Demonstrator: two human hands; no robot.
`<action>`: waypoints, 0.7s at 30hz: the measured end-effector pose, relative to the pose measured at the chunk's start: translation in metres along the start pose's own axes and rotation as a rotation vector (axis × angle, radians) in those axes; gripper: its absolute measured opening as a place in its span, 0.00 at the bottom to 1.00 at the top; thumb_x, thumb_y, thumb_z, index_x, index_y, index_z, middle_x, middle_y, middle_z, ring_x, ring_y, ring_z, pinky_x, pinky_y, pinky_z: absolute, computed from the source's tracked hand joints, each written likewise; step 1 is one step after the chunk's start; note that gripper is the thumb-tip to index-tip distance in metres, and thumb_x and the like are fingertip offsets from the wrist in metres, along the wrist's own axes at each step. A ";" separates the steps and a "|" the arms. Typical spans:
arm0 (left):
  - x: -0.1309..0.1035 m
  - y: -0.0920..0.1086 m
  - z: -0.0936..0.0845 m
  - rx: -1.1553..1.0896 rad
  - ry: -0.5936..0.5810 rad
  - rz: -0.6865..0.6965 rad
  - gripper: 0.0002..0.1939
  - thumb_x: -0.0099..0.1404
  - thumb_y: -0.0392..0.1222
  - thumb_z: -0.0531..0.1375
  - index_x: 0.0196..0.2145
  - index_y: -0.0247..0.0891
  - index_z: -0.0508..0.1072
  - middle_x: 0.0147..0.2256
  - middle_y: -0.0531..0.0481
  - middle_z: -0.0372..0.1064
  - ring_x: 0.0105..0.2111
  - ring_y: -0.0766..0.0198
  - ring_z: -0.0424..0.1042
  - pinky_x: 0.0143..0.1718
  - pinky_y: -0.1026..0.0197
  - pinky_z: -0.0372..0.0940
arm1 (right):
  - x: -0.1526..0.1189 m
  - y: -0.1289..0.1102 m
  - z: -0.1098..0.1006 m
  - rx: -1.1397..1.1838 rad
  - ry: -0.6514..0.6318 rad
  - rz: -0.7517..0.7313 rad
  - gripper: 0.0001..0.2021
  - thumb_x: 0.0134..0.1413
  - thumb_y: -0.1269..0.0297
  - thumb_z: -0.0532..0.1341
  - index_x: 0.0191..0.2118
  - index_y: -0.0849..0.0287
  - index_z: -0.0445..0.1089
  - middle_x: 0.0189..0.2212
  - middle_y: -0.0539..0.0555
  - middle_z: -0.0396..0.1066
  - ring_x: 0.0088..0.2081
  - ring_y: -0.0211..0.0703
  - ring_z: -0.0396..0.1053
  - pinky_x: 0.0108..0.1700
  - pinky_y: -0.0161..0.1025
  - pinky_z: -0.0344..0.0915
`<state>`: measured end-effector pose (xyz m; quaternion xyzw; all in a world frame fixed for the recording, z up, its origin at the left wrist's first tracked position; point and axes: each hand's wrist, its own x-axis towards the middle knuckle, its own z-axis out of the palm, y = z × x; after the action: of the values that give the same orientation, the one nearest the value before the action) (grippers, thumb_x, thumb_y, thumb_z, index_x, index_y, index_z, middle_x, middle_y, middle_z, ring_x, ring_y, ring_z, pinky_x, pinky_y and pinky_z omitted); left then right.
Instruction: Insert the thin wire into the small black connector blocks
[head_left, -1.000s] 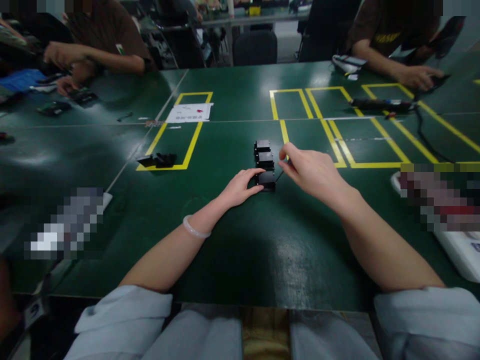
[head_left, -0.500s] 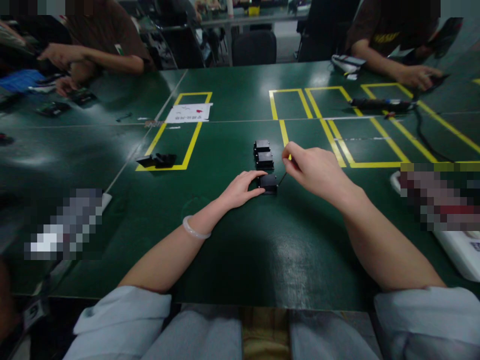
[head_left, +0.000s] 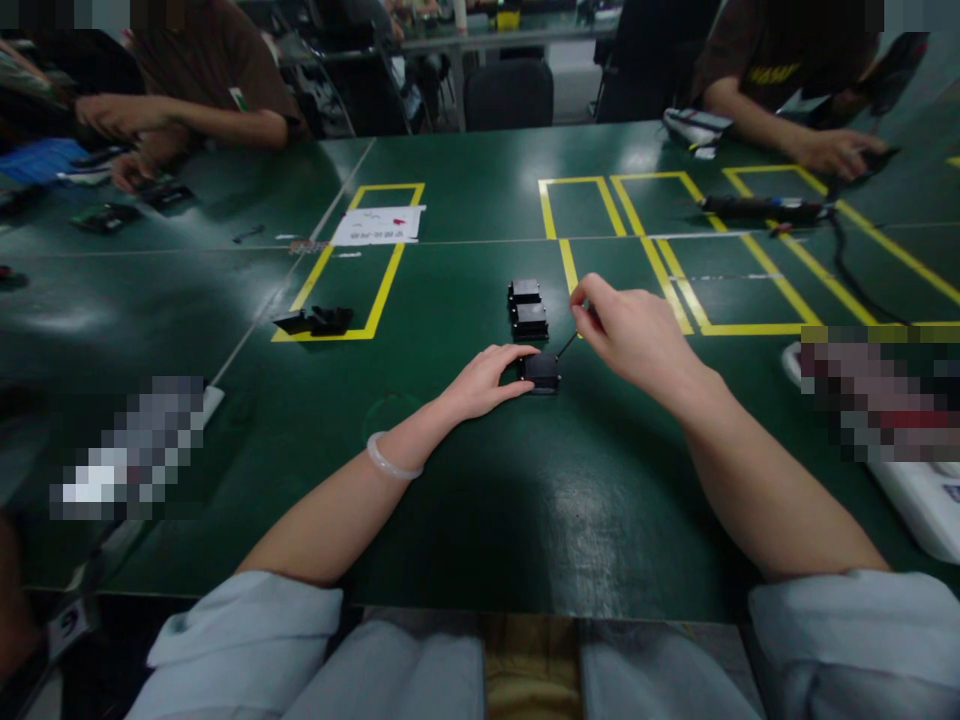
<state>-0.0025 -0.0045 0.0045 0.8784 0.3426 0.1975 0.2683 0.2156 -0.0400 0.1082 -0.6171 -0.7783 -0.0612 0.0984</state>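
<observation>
My left hand (head_left: 484, 382) is closed on a small black block (head_left: 541, 373), with thumb and fingers at its left side while it rests on the green tabletop. A thin dark rod-like tool (head_left: 568, 345) is pinched in my right hand (head_left: 626, 325). The tool slants down to the left, its tip at the block's upper right corner. Whether the tip touches the block is too small to tell. Just beyond the held block stand two similar black blocks (head_left: 529, 315), one behind the other.
A black part (head_left: 315, 320) lies at the front of a yellow taped frame, below a white paper label (head_left: 377, 226). White-edged trays (head_left: 911, 510) flank me, partly blurred out. Across the table are two co-workers, one with a hand (head_left: 844, 152) near a black cabled tool (head_left: 765, 208).
The held block has shifted slightly to the right with my left fingers. My right hand has moved a little right, and the tool's tip has risen from the block's right side to its upper right corner.
</observation>
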 end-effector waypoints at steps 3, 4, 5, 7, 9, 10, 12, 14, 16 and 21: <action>0.000 0.000 0.000 -0.005 -0.004 -0.008 0.24 0.68 0.50 0.59 0.60 0.44 0.65 0.58 0.47 0.68 0.55 0.53 0.66 0.57 0.51 0.60 | 0.001 0.001 0.002 -0.005 -0.006 -0.002 0.17 0.67 0.60 0.44 0.49 0.57 0.66 0.32 0.56 0.76 0.30 0.44 0.68 0.29 0.38 0.45; 0.000 0.001 0.000 -0.005 -0.005 -0.010 0.24 0.68 0.50 0.59 0.60 0.44 0.65 0.58 0.47 0.68 0.55 0.53 0.66 0.57 0.51 0.60 | 0.001 0.001 0.003 -0.004 -0.008 -0.001 0.17 0.67 0.59 0.44 0.49 0.57 0.66 0.32 0.56 0.76 0.30 0.44 0.68 0.29 0.38 0.45; 0.000 0.001 0.000 -0.004 -0.006 -0.012 0.24 0.68 0.50 0.59 0.60 0.44 0.65 0.58 0.47 0.68 0.55 0.53 0.66 0.57 0.51 0.60 | 0.001 0.001 0.003 -0.005 -0.011 0.000 0.17 0.67 0.59 0.44 0.49 0.57 0.66 0.33 0.56 0.76 0.30 0.44 0.69 0.29 0.38 0.45; 0.000 0.001 0.000 -0.003 -0.006 -0.012 0.24 0.68 0.50 0.59 0.60 0.43 0.65 0.58 0.47 0.68 0.55 0.53 0.66 0.57 0.52 0.60 | 0.002 0.001 0.004 -0.006 -0.016 0.002 0.17 0.67 0.59 0.44 0.49 0.57 0.66 0.33 0.56 0.76 0.31 0.44 0.69 0.28 0.38 0.45; 0.000 0.001 -0.001 -0.004 -0.003 -0.007 0.24 0.69 0.50 0.60 0.60 0.42 0.65 0.58 0.47 0.68 0.54 0.53 0.67 0.57 0.52 0.60 | 0.002 0.000 0.004 -0.008 -0.020 0.001 0.17 0.67 0.59 0.44 0.49 0.57 0.66 0.33 0.56 0.76 0.31 0.45 0.70 0.28 0.38 0.45; 0.000 0.001 0.000 -0.005 -0.001 -0.004 0.24 0.69 0.49 0.60 0.60 0.42 0.65 0.58 0.47 0.68 0.54 0.53 0.67 0.57 0.52 0.60 | 0.002 0.000 0.004 -0.010 -0.023 0.001 0.17 0.67 0.60 0.44 0.50 0.57 0.66 0.33 0.56 0.76 0.31 0.45 0.70 0.29 0.38 0.46; 0.000 0.001 0.000 -0.005 0.001 0.003 0.24 0.69 0.49 0.60 0.60 0.42 0.65 0.58 0.47 0.68 0.54 0.53 0.67 0.57 0.52 0.60 | 0.003 0.000 0.004 -0.021 -0.029 0.003 0.17 0.67 0.59 0.44 0.50 0.57 0.66 0.33 0.56 0.76 0.31 0.45 0.70 0.29 0.38 0.45; 0.000 0.000 0.000 -0.002 0.002 0.005 0.25 0.69 0.49 0.60 0.60 0.42 0.65 0.57 0.46 0.68 0.54 0.53 0.67 0.56 0.52 0.60 | 0.003 0.001 0.005 -0.040 -0.035 0.011 0.17 0.67 0.58 0.45 0.49 0.57 0.66 0.33 0.57 0.76 0.31 0.45 0.69 0.29 0.38 0.45; 0.000 -0.001 0.001 0.000 0.000 0.003 0.25 0.68 0.49 0.60 0.60 0.42 0.65 0.57 0.46 0.68 0.54 0.53 0.67 0.56 0.52 0.60 | 0.003 0.001 0.005 -0.061 -0.034 0.018 0.17 0.67 0.57 0.46 0.48 0.57 0.67 0.33 0.57 0.77 0.31 0.44 0.69 0.30 0.38 0.45; 0.000 -0.002 0.001 0.007 0.005 0.024 0.26 0.69 0.49 0.59 0.62 0.43 0.63 0.58 0.46 0.67 0.54 0.53 0.66 0.56 0.52 0.60 | 0.004 0.000 0.005 -0.098 -0.024 0.019 0.18 0.68 0.54 0.46 0.46 0.58 0.68 0.31 0.57 0.77 0.31 0.45 0.70 0.29 0.38 0.44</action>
<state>-0.0029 -0.0040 0.0022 0.8828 0.3337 0.2018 0.2618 0.2144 -0.0356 0.1041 -0.6292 -0.7696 -0.0907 0.0594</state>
